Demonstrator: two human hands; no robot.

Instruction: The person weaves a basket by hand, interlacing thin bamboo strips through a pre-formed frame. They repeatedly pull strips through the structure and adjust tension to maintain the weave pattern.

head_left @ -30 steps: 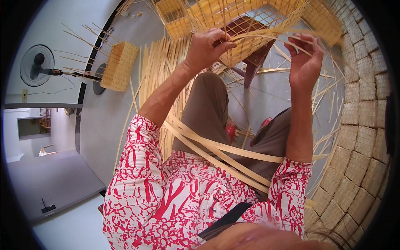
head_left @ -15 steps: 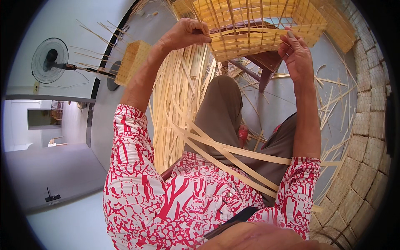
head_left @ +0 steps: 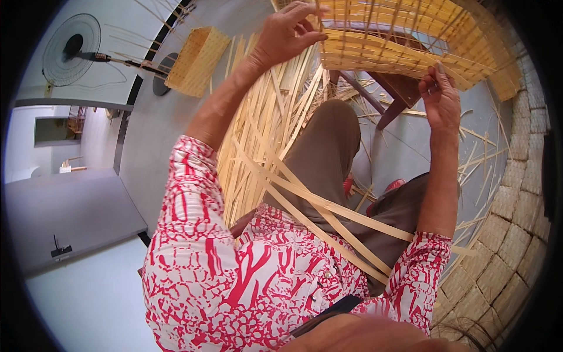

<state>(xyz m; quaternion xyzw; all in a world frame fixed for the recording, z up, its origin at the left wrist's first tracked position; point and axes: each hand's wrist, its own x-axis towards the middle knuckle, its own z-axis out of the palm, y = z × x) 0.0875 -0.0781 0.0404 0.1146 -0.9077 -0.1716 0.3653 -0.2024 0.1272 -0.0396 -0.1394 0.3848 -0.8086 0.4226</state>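
A partly woven yellow bamboo basket (head_left: 375, 58), with upright stakes and open gaps in its weave, lies tilted before me at the top of the view. My left hand (head_left: 287, 35) is at its left corner, thumb and bent fingers closed about the edge stakes. At the lower right of the same woven side, my right hand (head_left: 441, 100) pinches the edge between thumb and fingertips, the other fingers curled. Loose bamboo strips (head_left: 328, 206) cross my lap and pass under my right forearm. A dark wooden stool (head_left: 399, 94) shows beneath the basket.
Long bamboo strips (head_left: 258, 111) lie piled on the floor left of my knee. A second basket (head_left: 199, 61) with protruding stakes stands farther left, near a standing fan (head_left: 71, 50). Stacked woven pieces (head_left: 504, 229) line the right side. Scraps (head_left: 481, 155) litter the floor.
Both hands and the basket have shifted right in the view. My left hand is higher, its thumb and index finger farther apart; my right hand is lower along the woven side.
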